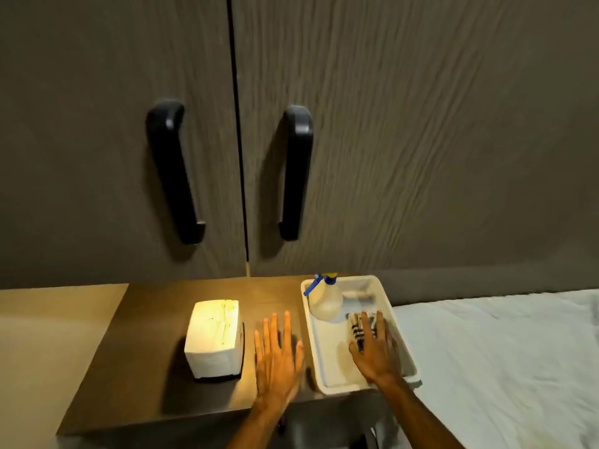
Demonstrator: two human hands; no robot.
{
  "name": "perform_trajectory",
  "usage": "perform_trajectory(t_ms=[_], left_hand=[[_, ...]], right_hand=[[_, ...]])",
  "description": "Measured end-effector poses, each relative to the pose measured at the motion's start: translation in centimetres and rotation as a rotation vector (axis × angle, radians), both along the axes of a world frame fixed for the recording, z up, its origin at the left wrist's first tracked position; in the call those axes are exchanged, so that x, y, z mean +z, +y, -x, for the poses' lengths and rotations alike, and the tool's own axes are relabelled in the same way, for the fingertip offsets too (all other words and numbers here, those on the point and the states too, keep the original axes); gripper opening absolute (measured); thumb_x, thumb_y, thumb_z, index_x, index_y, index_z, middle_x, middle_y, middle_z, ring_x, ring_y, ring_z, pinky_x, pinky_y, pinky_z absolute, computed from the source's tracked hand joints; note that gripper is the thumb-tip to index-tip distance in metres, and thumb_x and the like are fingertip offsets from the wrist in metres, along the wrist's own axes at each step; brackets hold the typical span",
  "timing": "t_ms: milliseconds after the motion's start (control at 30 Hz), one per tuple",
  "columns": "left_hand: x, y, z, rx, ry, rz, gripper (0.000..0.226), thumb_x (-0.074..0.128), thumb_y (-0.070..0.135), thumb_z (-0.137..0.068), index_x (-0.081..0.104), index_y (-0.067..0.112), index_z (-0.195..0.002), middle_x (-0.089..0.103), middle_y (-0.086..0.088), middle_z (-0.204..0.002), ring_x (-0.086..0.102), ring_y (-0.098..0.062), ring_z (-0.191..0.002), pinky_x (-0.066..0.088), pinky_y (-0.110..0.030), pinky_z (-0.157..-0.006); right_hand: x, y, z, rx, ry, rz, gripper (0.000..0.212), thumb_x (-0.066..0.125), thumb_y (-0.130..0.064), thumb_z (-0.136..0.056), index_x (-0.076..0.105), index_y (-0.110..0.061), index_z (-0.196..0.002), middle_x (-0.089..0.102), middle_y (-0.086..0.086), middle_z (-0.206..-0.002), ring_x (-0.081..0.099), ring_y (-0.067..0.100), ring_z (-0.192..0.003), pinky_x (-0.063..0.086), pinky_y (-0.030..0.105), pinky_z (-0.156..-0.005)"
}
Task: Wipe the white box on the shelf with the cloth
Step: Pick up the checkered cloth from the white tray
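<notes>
The white box (215,335) stands on the dark shelf (146,367), left of centre, lit yellow on top. My left hand (278,354) hovers flat over the shelf just right of the box, fingers spread, holding nothing. A striped black-and-white cloth (356,328) lies in the white tray (312,345) to the right. My right hand (376,348) reaches into the tray and rests on the cloth with fingers extended; the cloth is partly hidden beneath it.
A spray bottle (325,301) with a blue nozzle stands at the far end of the tray. Two dark cabinet doors with black handles (175,170) rise behind the shelf. A white bed sheet (505,361) lies to the right.
</notes>
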State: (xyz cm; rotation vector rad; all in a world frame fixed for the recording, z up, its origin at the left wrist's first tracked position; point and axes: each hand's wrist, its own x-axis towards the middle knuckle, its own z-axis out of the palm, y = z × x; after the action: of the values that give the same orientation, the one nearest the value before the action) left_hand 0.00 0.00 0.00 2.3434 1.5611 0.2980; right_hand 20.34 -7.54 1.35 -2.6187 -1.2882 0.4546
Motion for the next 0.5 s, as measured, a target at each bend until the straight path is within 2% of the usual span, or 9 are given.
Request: perform_trajectory(t_ms=[67, 133, 167, 233, 300, 367, 400, 467, 500], left_hand=[[-1.6, 0.2, -0.6, 0.026, -0.014, 0.082, 0.068, 0.012, 0.056, -0.098, 0.024, 0.018, -0.153, 0.039, -0.017, -0.157, 0.036, -0.038, -0.145, 0.036, -0.061, -0.116], [-4.1, -0.2, -1.1, 0.009, 0.045, 0.095, 0.077, -0.008, 0.062, -0.094, 0.02, 0.021, -0.153, 0.033, -0.015, -0.16, 0.033, -0.037, -0.146, 0.031, -0.063, -0.118], [-5.1, -0.3, -1.1, -0.004, 0.077, 0.059, 0.081, -0.01, 0.063, -0.093, 0.024, 0.02, -0.153, 0.03, -0.015, -0.16, 0.033, -0.037, -0.147, 0.028, -0.064, -0.119], [-6.1, -0.3, -1.2, -0.026, 0.127, -0.01, 0.08, -0.002, 0.062, -0.096, 0.037, 0.018, -0.15, 0.025, -0.013, -0.158, 0.019, -0.033, -0.153, 0.017, -0.063, -0.121], [-6.5, -0.4, -1.1, -0.029, 0.124, -0.067, 0.075, 0.005, 0.061, -0.098, 0.04, 0.019, -0.149, 0.007, -0.007, -0.165, -0.01, -0.025, -0.155, 0.0, -0.056, -0.12], [-6.3, -0.4, -0.9, -0.014, 0.137, -0.063, 0.073, 0.007, 0.06, -0.098, 0.043, 0.02, -0.148, -0.023, 0.0, -0.166, -0.01, -0.024, -0.155, -0.006, -0.051, -0.12], [-6.2, -0.4, -0.9, -0.003, 0.142, -0.083, 0.073, 0.008, 0.06, -0.098, 0.044, 0.02, -0.147, -0.03, 0.001, -0.164, -0.008, -0.023, -0.155, -0.007, -0.05, -0.119], [-5.4, -0.5, -0.8, 0.01, 0.168, -0.092, 0.071, 0.01, 0.061, -0.097, 0.04, 0.022, -0.149, -0.029, 0.001, -0.163, -0.013, -0.025, -0.154, -0.008, -0.049, -0.118], [-4.8, -0.7, -0.9, 0.004, 0.179, -0.087, 0.07, 0.01, 0.061, -0.097, 0.039, 0.023, -0.149, -0.02, -0.001, -0.166, -0.011, -0.026, -0.153, -0.007, -0.049, -0.117]], right_hand=[[-1.0, 0.2, -1.4, -0.039, 0.048, 0.071, 0.084, 0.039, -0.057, -0.098, -0.015, -0.028, -0.156, -0.014, 0.004, -0.167, -0.002, 0.032, -0.155, 0.014, 0.054, -0.124], [-2.0, 0.1, -2.6, -0.024, 0.037, 0.148, 0.088, 0.042, -0.057, -0.097, -0.017, -0.028, -0.155, -0.017, 0.004, -0.166, -0.001, 0.032, -0.155, 0.016, 0.053, -0.123], [-2.4, -0.1, -2.7, -0.012, 0.027, 0.159, 0.09, 0.043, -0.058, -0.096, -0.018, -0.027, -0.155, -0.018, 0.004, -0.166, 0.0, 0.032, -0.155, 0.017, 0.052, -0.123], [-2.9, -0.3, -2.9, 0.006, -0.024, 0.179, 0.092, 0.043, -0.06, -0.095, -0.019, -0.026, -0.155, -0.018, 0.005, -0.166, 0.002, 0.032, -0.155, 0.02, 0.051, -0.121], [-2.7, 0.0, -3.0, 0.023, -0.041, 0.172, 0.088, 0.042, -0.056, -0.098, -0.019, -0.026, -0.155, -0.018, 0.005, -0.166, 0.004, 0.031, -0.155, 0.022, 0.051, -0.12], [-2.5, 0.0, -3.2, 0.011, -0.053, 0.201, 0.08, 0.043, -0.041, -0.102, -0.016, -0.03, -0.155, -0.016, 0.002, -0.167, 0.008, 0.03, -0.154, 0.025, 0.051, -0.119], [-2.4, 0.0, -3.4, 0.008, -0.065, 0.2, 0.078, 0.044, -0.03, -0.103, -0.013, -0.031, -0.156, -0.013, 0.0, -0.167, 0.013, 0.028, -0.154, 0.026, 0.05, -0.119], [-1.7, 0.0, -3.7, -0.026, -0.032, 0.12, 0.077, 0.047, -0.016, -0.099, -0.001, -0.027, -0.158, 0.001, 0.003, -0.168, 0.027, 0.028, -0.15, 0.032, 0.047, -0.119], [-1.1, -0.1, -3.8, -0.043, 0.011, 0.075, 0.07, 0.048, -0.017, -0.098, 0.01, -0.024, -0.158, 0.017, 0.007, -0.165, 0.039, 0.029, -0.143, 0.038, 0.046, -0.116]])
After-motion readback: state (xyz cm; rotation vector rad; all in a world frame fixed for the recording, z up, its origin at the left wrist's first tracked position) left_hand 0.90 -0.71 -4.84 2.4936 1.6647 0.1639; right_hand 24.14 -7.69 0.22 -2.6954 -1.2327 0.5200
